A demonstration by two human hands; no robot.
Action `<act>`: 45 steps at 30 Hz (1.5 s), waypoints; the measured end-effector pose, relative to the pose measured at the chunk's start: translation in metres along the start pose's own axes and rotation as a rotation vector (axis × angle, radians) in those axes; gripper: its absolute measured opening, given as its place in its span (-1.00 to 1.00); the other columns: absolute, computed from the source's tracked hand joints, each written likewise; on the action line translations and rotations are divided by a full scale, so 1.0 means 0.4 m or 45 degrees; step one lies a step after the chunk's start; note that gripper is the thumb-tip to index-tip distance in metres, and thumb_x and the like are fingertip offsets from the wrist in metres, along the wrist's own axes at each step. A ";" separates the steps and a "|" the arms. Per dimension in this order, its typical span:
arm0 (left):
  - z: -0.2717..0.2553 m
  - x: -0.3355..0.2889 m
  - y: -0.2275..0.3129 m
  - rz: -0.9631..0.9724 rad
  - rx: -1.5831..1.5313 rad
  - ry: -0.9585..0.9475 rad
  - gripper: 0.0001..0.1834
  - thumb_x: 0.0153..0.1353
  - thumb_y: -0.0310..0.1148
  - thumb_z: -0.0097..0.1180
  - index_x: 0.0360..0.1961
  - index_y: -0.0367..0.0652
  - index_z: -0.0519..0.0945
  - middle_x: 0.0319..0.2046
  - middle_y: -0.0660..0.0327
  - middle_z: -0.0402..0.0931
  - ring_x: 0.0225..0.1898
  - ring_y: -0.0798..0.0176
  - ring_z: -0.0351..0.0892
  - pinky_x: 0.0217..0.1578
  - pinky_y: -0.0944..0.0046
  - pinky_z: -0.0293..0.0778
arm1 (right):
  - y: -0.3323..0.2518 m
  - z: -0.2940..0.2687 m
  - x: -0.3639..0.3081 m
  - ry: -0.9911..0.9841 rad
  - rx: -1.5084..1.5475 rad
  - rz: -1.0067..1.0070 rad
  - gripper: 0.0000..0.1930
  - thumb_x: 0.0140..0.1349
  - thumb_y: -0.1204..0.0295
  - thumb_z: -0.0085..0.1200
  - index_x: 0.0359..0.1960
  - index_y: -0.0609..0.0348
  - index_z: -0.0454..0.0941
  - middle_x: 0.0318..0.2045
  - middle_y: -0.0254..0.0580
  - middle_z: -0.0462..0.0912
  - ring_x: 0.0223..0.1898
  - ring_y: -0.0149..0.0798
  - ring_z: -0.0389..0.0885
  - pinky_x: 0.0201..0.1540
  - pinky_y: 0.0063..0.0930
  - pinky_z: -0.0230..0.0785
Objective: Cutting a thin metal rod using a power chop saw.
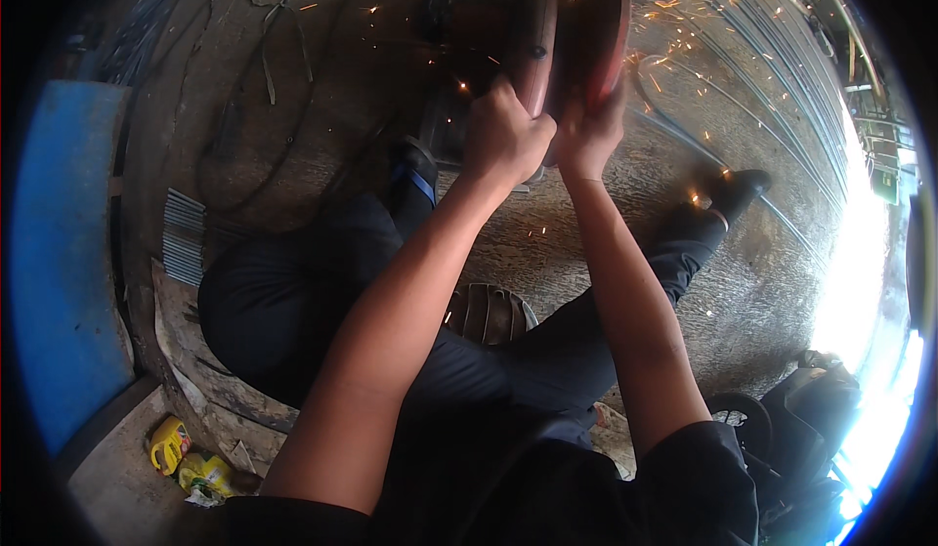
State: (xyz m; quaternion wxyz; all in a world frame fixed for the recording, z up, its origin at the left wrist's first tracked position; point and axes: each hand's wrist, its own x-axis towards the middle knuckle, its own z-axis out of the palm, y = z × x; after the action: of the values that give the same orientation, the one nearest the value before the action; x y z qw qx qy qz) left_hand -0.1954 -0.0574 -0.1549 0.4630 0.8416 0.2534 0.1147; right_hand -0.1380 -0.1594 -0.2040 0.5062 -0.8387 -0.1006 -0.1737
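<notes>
A red cut-off saw stands on the ground between my legs, throwing orange sparks. My left hand [505,136] is closed round the lower end of its reddish handle [535,53]. Beside it, my right hand [591,138] wraps the lower edge of the saw's round red guard [616,33], thumb on one side and fingers on the other; part of the fingers is hidden. The saw's dark motor and base [449,121] lie in shadow left of the handle. The spot being cut is hidden behind the saw.
Long thin metal rods [772,77] lie across the floor at the right. Short rods [184,238] are bundled at the left, near a blue panel [68,263]. Cables [278,19] trail at upper left. A yellow container [170,445] stands lower left; a motorcycle [801,419] is lower right.
</notes>
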 end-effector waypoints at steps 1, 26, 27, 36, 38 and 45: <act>0.001 0.000 0.000 0.023 0.037 0.013 -0.59 -0.16 -0.37 0.16 -0.26 -0.41 0.49 -0.46 -0.17 0.56 -0.33 -0.14 0.63 -0.27 0.05 0.51 | -0.001 0.001 0.000 -0.017 0.027 0.044 -0.32 0.20 0.35 0.08 0.30 0.33 0.10 0.11 0.30 0.42 0.10 0.23 0.46 0.09 -0.14 0.35; 0.008 -0.002 -0.005 -0.012 -0.032 0.002 -0.62 -0.16 -0.38 0.15 -0.28 -0.39 0.47 -0.52 -0.06 0.55 -0.45 -0.02 0.64 -0.37 0.10 0.53 | 0.015 0.006 -0.002 0.081 -0.018 -0.139 -0.32 0.17 0.41 0.08 0.30 0.36 0.10 0.05 0.31 0.46 0.02 0.22 0.52 0.01 -0.15 0.41; 0.010 -0.001 -0.007 -0.030 -0.032 -0.003 -0.62 -0.16 -0.38 0.15 -0.29 -0.39 0.47 -0.53 -0.06 0.54 -0.46 -0.03 0.64 -0.37 0.10 0.53 | 0.014 0.004 -0.003 0.042 0.011 -0.074 -0.32 0.17 0.41 0.08 0.30 0.35 0.10 0.07 0.30 0.45 0.04 0.21 0.51 0.02 -0.16 0.40; 0.007 -0.001 -0.006 0.037 -0.049 0.016 -0.62 -0.17 -0.38 0.15 -0.30 -0.41 0.47 -0.49 -0.14 0.55 -0.41 -0.10 0.63 -0.33 0.08 0.52 | 0.009 0.002 -0.003 0.015 -0.017 -0.034 -0.32 0.18 0.39 0.07 0.31 0.33 0.08 0.10 0.30 0.43 0.07 0.22 0.48 0.06 -0.15 0.38; 0.005 -0.001 -0.003 0.005 -0.036 -0.002 -0.62 -0.18 -0.38 0.15 -0.30 -0.42 0.48 -0.48 -0.15 0.56 -0.39 -0.11 0.64 -0.32 0.09 0.52 | 0.010 0.001 -0.004 0.011 -0.016 -0.029 -0.32 0.18 0.39 0.08 0.31 0.33 0.09 0.10 0.30 0.43 0.07 0.22 0.48 0.06 -0.14 0.38; 0.009 -0.001 -0.008 0.050 -0.058 0.029 -0.63 -0.16 -0.38 0.14 -0.31 -0.42 0.48 -0.51 -0.13 0.55 -0.43 -0.07 0.64 -0.35 0.08 0.52 | 0.014 0.005 -0.001 0.024 0.025 -0.057 -0.32 0.18 0.41 0.08 0.30 0.35 0.09 0.08 0.31 0.44 0.07 0.22 0.49 0.06 -0.14 0.37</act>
State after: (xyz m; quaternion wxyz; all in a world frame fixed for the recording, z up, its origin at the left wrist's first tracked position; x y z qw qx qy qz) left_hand -0.1951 -0.0590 -0.1595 0.4770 0.8342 0.2393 0.1391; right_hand -0.1361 -0.1604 -0.2096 0.5112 -0.8296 -0.1164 -0.1918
